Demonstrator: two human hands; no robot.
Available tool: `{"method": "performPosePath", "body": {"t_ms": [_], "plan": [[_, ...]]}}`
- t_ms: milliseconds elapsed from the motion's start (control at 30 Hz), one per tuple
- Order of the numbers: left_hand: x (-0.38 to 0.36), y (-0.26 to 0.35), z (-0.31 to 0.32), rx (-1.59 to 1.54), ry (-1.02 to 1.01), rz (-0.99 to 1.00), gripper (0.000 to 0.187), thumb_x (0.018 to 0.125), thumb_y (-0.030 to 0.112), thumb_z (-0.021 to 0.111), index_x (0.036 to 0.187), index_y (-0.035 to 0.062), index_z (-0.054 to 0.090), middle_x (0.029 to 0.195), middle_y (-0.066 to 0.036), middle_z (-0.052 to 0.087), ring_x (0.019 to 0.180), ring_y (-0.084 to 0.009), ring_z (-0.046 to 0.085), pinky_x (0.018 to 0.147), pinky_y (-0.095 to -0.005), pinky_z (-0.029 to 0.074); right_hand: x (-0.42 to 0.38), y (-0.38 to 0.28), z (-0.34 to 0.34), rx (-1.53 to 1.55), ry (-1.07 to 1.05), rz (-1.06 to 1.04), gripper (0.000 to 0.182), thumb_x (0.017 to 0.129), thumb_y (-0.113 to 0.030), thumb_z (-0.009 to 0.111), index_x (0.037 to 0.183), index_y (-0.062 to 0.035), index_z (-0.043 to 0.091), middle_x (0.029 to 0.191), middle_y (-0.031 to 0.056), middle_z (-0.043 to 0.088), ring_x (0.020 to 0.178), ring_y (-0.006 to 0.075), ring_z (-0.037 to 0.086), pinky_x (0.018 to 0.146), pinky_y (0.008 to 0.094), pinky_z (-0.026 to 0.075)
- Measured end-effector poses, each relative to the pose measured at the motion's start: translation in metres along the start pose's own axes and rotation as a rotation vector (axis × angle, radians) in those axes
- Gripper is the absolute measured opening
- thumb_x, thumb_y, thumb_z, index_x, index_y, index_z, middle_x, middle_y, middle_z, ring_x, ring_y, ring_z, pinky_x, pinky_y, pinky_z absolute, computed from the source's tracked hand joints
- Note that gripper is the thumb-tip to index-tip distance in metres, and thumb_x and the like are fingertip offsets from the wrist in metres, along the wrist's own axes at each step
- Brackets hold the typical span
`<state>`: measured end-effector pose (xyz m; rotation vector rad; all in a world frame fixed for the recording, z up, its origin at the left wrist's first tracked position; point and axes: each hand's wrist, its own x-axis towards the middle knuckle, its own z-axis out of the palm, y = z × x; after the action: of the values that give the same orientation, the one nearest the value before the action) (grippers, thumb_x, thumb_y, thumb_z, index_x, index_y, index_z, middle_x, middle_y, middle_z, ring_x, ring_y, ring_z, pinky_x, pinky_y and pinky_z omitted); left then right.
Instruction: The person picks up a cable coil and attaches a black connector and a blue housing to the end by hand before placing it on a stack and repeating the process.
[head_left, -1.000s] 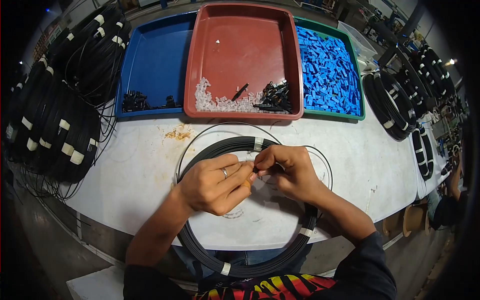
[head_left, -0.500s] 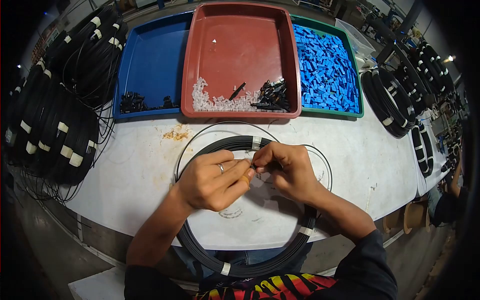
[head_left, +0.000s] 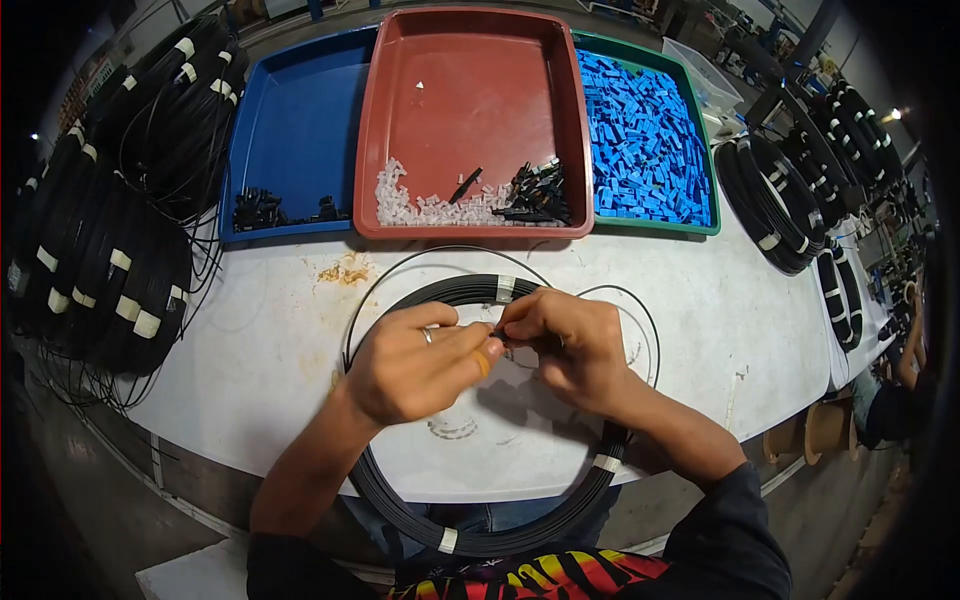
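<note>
A coil of black cable with white tape bands lies on the white table, partly over its front edge. Above the coil's middle, my left hand and my right hand meet at the fingertips. Both are closed around a small dark piece, mostly hidden by the fingers. A ring is on one left finger and a yellowish band on another. Thin loose cable arcs out beyond the coil on both sides.
A blue tray with black parts, a red tray with whitish and black parts, and a green tray of blue pieces stand behind. Cable coils are stacked left, others right. A person's arm shows far right.
The whole view has shifted slightly, trays and coil appearing a little further left. My hands stay together at the fingertips, with only a small change in finger pose.
</note>
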<state>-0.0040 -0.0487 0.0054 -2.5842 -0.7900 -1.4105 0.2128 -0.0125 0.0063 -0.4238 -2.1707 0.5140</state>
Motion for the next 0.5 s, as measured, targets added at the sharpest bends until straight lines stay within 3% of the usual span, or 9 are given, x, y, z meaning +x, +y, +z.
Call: {"method": "performPosePath", "body": {"t_ms": [67, 133, 200, 233, 300, 500], "plan": [[0.003, 0.003, -0.004, 0.192, -0.035, 0.207, 0.014, 0.079, -0.001, 0.078, 0.072, 0.0014, 0.066, 0.085, -0.011, 0.073, 0.060, -0.0170, 0.064, 0.060, -0.0300, 0.054, -0.002, 0.001, 0.004, 0.310, -0.024, 0.323, 0.032, 0.060, 0.018, 0.059, 0.088, 0.0038, 0.060, 0.095, 0.0159, 0.071, 0.084, 0.0317, 0.071, 0.071, 0.0383, 0.058], [-0.005, 0.000, -0.002, 0.207, -0.050, 0.209, 0.010, 0.079, -0.001, 0.077, 0.075, 0.0012, 0.068, 0.085, -0.012, 0.073, 0.060, -0.0169, 0.064, 0.060, -0.0310, 0.054, -0.001, 0.000, 0.002, 0.355, -0.066, 0.380, 0.034, 0.058, 0.018, 0.060, 0.090, 0.0042, 0.060, 0.093, 0.0166, 0.071, 0.086, 0.0337, 0.071, 0.074, 0.0383, 0.059], [-0.006, -0.004, 0.001, 0.049, 0.028, 0.074, 0.009, 0.077, 0.001, 0.080, 0.078, 0.0017, 0.071, 0.084, -0.011, 0.074, 0.060, -0.0175, 0.064, 0.060, -0.0298, 0.054, 0.001, 0.002, 0.001, 0.181, -0.020, 0.158, 0.032, 0.060, 0.019, 0.061, 0.088, 0.0038, 0.060, 0.093, 0.0154, 0.070, 0.083, 0.0324, 0.070, 0.071, 0.0386, 0.057], [-0.004, -0.003, -0.001, 0.049, 0.029, 0.075, 0.009, 0.077, 0.001, 0.080, 0.078, 0.0017, 0.071, 0.084, -0.011, 0.074, 0.060, -0.0175, 0.064, 0.060, -0.0298, 0.054, 0.002, 0.001, 0.001, 0.180, -0.020, 0.158, 0.032, 0.060, 0.019, 0.061, 0.088, 0.0038, 0.060, 0.093, 0.0154, 0.070, 0.083, 0.0324, 0.070, 0.071, 0.0386, 0.057], [0.003, 0.001, -0.005, -0.190, 0.058, -0.241, 0.013, 0.073, 0.003, 0.086, 0.081, 0.0028, 0.075, 0.082, -0.008, 0.076, 0.062, -0.0179, 0.065, 0.061, -0.0278, 0.053, 0.003, -0.001, 0.001, 0.031, 0.040, 0.004, 0.030, 0.061, 0.016, 0.065, 0.087, 0.0035, 0.059, 0.093, 0.0146, 0.069, 0.080, 0.0313, 0.068, 0.068, 0.0386, 0.055], [0.002, 0.004, -0.004, -0.175, 0.067, -0.341, 0.020, 0.069, 0.007, 0.091, 0.083, 0.0039, 0.077, 0.078, -0.005, 0.076, 0.061, -0.0177, 0.066, 0.061, -0.0279, 0.053, 0.007, 0.005, 0.001, -0.170, 0.083, -0.243, 0.024, 0.065, 0.005, 0.074, 0.084, 0.0037, 0.059, 0.091, 0.0167, 0.066, 0.077, 0.0295, 0.065, 0.065, 0.0380, 0.053]]}}
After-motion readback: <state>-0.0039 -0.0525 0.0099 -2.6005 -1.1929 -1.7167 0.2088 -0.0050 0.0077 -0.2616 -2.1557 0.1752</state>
